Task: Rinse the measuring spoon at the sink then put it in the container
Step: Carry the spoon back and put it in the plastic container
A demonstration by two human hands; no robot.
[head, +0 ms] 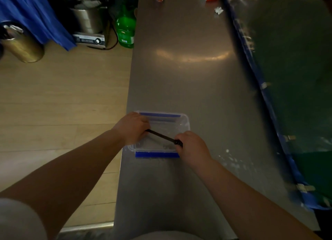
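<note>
We hold the measuring spoon (160, 136) across the clear container (183, 122) on the steel counter (188, 74); our left hand (132, 127) closes on one end, our right hand (191, 147) pinches the other, fingers curled tight; which end bears the bowl we cannot tell. It looks a thin, stiff, light plastic thing, likely slippery if wet, so we judge the handle's middle the surest hold; the green bottle (125, 30) carries a label too blurred to read.
</note>
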